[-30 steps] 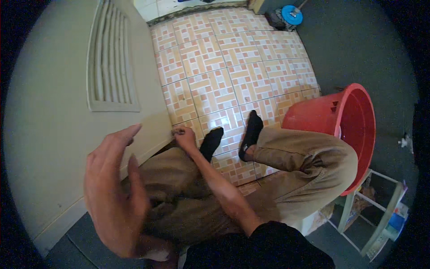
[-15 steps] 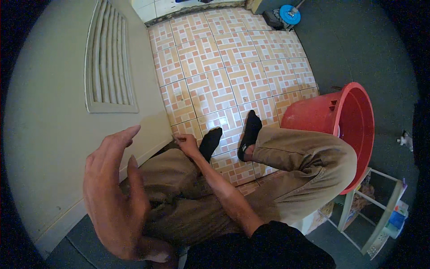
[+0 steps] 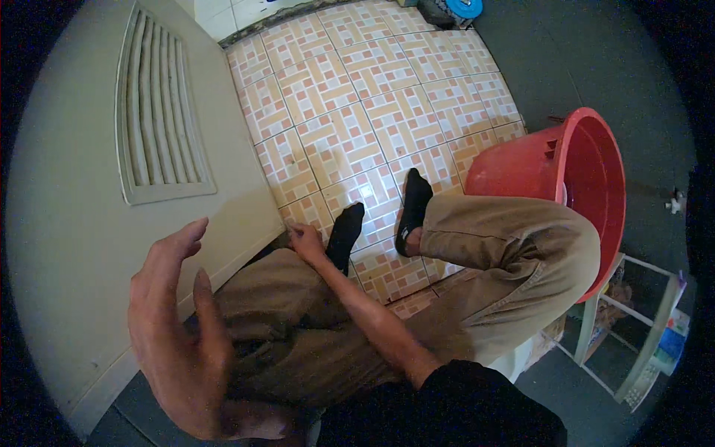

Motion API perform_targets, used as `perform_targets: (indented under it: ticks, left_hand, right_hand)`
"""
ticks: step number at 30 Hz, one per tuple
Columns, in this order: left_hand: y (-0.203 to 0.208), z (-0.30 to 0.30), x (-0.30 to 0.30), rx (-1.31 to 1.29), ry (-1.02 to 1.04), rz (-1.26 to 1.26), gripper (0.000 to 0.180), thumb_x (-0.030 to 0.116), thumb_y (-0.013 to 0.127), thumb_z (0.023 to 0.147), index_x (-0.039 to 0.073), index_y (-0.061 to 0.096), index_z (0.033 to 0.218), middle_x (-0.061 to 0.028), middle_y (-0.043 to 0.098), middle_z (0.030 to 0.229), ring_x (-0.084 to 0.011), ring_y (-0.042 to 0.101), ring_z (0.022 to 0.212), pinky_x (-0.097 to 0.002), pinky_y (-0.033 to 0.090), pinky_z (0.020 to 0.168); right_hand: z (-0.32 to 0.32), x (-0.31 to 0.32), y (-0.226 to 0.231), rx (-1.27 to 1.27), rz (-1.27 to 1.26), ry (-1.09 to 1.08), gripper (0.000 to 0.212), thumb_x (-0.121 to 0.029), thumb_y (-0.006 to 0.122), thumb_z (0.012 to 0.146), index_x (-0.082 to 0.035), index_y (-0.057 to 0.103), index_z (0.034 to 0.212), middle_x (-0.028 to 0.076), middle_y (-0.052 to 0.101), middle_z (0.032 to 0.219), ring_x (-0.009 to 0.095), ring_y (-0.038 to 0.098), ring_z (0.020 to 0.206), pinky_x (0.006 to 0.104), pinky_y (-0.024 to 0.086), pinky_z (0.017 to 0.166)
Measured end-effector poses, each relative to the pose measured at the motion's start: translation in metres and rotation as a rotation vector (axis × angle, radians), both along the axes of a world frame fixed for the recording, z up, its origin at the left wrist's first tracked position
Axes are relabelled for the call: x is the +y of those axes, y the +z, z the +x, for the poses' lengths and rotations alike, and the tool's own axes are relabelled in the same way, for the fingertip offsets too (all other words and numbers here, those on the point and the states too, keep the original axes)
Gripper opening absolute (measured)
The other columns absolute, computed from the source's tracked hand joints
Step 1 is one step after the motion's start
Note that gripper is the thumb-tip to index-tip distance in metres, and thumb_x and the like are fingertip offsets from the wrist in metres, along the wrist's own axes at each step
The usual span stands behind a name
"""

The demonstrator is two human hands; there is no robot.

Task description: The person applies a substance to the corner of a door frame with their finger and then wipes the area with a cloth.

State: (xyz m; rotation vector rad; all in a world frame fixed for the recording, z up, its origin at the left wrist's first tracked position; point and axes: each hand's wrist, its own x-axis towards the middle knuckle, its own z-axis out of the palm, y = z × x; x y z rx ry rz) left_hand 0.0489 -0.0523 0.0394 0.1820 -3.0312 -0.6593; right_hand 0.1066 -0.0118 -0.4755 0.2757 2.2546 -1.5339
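My left hand point(image 3: 175, 335) is raised beside the pale door point(image 3: 67, 223), its fingers curved and the thumb apart. Nothing shows between them. My right arm reaches across my lap, and my right hand point(image 3: 305, 242) is low by the bottom corner of the door, next to my bent left knee. Its fingers are closed in a pinch at the door's edge. Whatever they hold, if anything, is too small and partly hidden to name. My feet, in black socks point(image 3: 345, 235), rest on the patterned tile floor point(image 3: 350, 141), and I sit in brown trousers point(image 3: 514, 261).
A slatted vent point(image 3: 160, 112) is set in the door. On the right, a large red tub point(image 3: 514, 167) lies tilted beside my right knee. Behind it are a white rack point(image 3: 640, 357) and a wall tap point(image 3: 675, 203). A blue round lid-like thing point(image 3: 465, 6) is at the far wall.
The view has shifted slightly, so the floor and tub sit higher in the picture. My left hand has moved a little to the left; my right hand stays by the door's corner.
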Motion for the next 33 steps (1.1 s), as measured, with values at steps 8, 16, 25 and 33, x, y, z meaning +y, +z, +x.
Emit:
perform_targets:
  ticks: [8, 16, 25, 33]
  left_hand:
    - [-0.001, 0.000, -0.003, -0.001, 0.008, -0.028, 0.049, -0.011, 0.057, 0.083, 0.004, 0.063, 0.128, -0.0182, 0.067, 0.120, -0.0324, 0.065, 0.109, -0.0412, 0.048, 0.098]
    - [0.008, -0.001, 0.000, -0.074, 0.004, -0.005, 0.045, -0.011, 0.054, 0.086, -0.002, 0.061, 0.129, -0.0183, 0.068, 0.126, -0.0308, 0.065, 0.117, -0.0413, 0.046, 0.106]
    - [-0.003, -0.001, -0.001, -0.004, 0.026, -0.019, 0.048, -0.010, 0.057, 0.082, 0.005, 0.065, 0.126, -0.0167, 0.068, 0.119, -0.0320, 0.065, 0.109, -0.0411, 0.048, 0.097]
    - [0.004, 0.004, -0.004, -0.001, -0.001, 0.022, 0.043, -0.009, 0.055, 0.088, 0.002, 0.062, 0.130, -0.0176, 0.067, 0.124, -0.0304, 0.064, 0.114, -0.0409, 0.047, 0.102]
  right_hand:
    - [-0.007, -0.001, 0.010, -0.153, -0.046, 0.279, 0.027, -0.020, 0.065, 0.089, -0.001, 0.072, 0.108, 0.023, 0.072, 0.091, 0.035, 0.072, 0.084, 0.0459, 0.054, 0.076]
    - [-0.006, 0.001, 0.022, -0.023, -0.007, 0.383, 0.026, -0.021, 0.065, 0.085, 0.001, 0.070, 0.099, 0.024, 0.070, 0.088, 0.039, 0.071, 0.082, 0.0458, 0.053, 0.074]
    - [-0.013, 0.001, 0.043, 0.127, 0.141, 0.298, 0.024, -0.013, 0.063, 0.081, 0.004, 0.066, 0.097, 0.031, 0.065, 0.090, 0.050, 0.064, 0.091, 0.0540, 0.051, 0.080]
    - [-0.028, 0.015, 0.117, -0.017, -0.069, 0.414, 0.025, -0.009, 0.060, 0.081, 0.006, 0.064, 0.100, 0.036, 0.062, 0.090, 0.053, 0.061, 0.095, 0.0571, 0.048, 0.082]
